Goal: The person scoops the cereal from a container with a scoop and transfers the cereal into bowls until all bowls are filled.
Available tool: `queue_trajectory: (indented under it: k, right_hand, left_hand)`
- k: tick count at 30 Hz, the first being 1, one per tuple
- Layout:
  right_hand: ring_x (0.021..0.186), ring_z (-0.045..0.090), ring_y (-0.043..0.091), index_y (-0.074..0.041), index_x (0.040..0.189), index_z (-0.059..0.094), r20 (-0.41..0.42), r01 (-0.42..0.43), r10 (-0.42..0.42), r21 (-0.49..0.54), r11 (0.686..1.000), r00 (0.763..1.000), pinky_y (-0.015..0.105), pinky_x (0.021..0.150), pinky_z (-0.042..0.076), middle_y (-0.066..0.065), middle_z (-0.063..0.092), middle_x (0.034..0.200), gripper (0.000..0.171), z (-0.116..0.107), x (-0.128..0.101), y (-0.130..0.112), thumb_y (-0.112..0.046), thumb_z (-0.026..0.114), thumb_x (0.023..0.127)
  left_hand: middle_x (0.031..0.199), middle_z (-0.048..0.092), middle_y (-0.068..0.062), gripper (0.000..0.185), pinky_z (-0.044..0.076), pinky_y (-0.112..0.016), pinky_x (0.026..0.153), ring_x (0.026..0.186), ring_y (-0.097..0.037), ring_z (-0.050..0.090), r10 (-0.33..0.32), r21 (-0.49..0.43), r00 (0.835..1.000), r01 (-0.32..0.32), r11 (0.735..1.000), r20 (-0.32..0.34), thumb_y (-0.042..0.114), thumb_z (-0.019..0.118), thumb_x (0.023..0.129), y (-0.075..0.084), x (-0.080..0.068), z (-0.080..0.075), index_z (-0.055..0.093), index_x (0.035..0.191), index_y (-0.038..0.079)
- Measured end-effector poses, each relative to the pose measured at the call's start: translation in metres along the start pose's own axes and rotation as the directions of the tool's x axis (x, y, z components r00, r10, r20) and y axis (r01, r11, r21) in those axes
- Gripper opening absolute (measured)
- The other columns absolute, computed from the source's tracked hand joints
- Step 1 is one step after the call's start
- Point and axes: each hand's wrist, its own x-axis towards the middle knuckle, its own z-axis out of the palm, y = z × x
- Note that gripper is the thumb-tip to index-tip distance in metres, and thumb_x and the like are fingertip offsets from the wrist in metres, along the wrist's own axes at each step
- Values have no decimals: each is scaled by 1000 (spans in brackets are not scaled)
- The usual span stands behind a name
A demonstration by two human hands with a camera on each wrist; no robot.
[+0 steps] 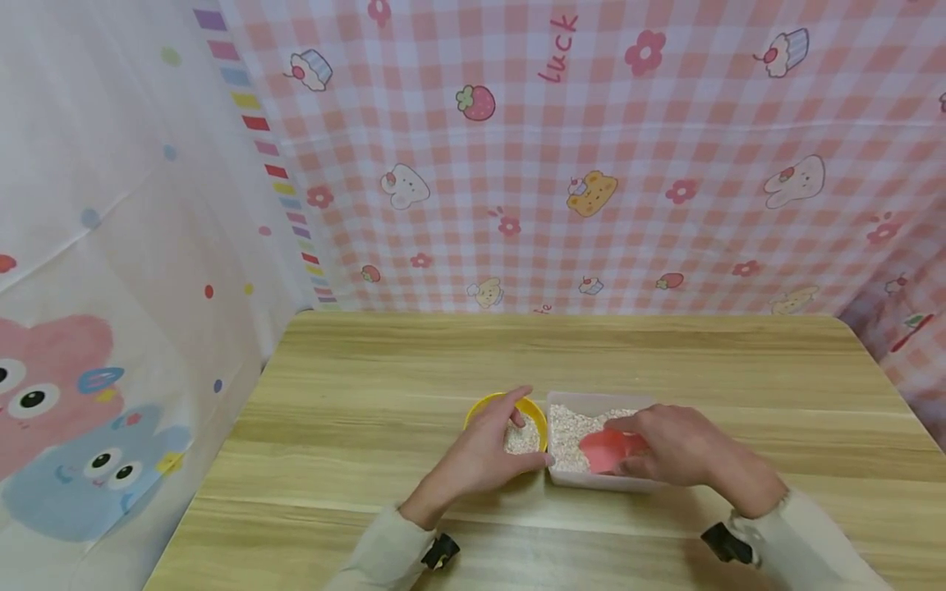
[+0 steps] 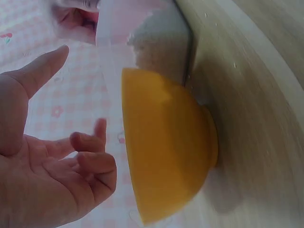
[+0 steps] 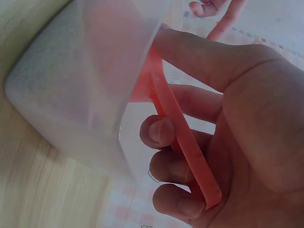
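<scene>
A yellow bowl (image 1: 534, 410) with pale grains in it stands on the wooden table (image 1: 369, 394). Touching its right side is a translucent white box (image 1: 591, 483) filled with the same grains. My left hand (image 1: 491, 443) hovers over the bowl's near left rim; in the left wrist view its fingers (image 2: 90, 156) are loosely curled, apart from the bowl (image 2: 166, 152), and hold nothing. My right hand (image 1: 676, 447) grips a pink scoop (image 1: 608, 450) whose head lies in the box. In the right wrist view the fingers (image 3: 166, 133) wrap the scoop handle (image 3: 187, 142) beside the box wall (image 3: 80, 90).
A pink checked cloth with cartoon prints (image 1: 591, 164) hangs behind the table, and a white printed curtain (image 1: 111, 287) closes off the left side. Bare wood lies around the bowl and box. The table's right corner (image 1: 850, 324) is rounded.
</scene>
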Motion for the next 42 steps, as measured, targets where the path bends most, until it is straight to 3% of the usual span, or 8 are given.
queue_trajectory:
  k: [6,12,17,26,33,42]
  right_hand:
    - [82,56,12,-11,127,67,14,-20,19,13,1000,1000,38,72,49,2,71,105,52,2,3,-2,-38,78,84]
    - [94,66,22,-7,124,67,-32,29,-29,-10,1000,999,47,79,54,7,72,108,50,8,4,-4,-38,76,86]
    - [94,65,21,-4,125,66,-43,24,-24,-8,1000,999,44,78,54,6,72,107,51,10,4,-7,-37,74,88]
    - [72,48,13,-3,126,64,-11,-69,69,32,997,998,32,62,40,-4,60,83,48,15,4,-15,-35,71,91]
    - [71,48,15,-4,122,64,-76,-70,68,-19,997,995,32,58,38,1,63,87,40,19,5,-17,-28,70,91]
    - [85,64,21,-6,125,63,-122,-68,58,-81,994,991,41,65,52,10,70,105,44,25,9,-17,-32,71,91]
  left_hand:
    - [91,60,1,94,43,-22,69,65,-8,44,-27,19,997,26,999,68,36,84,79,5,6,7,31,154,13]
    - [80,59,6,98,43,-21,73,64,-5,47,-23,38,992,19,999,124,34,83,81,7,10,14,26,156,8]
    - [77,58,11,100,43,-20,66,63,-5,49,-31,28,985,27,999,167,34,82,82,8,12,16,21,158,9]
    - [73,59,11,102,44,-20,65,61,-4,51,-54,48,980,45,998,192,35,81,82,11,15,17,19,158,8]
    - [71,59,11,101,44,-19,66,61,-3,51,-50,53,979,40,998,199,32,82,82,11,16,18,20,158,6]
    - [71,59,11,100,44,-19,65,61,-3,50,-61,45,980,53,998,189,31,83,81,12,15,18,21,157,7]
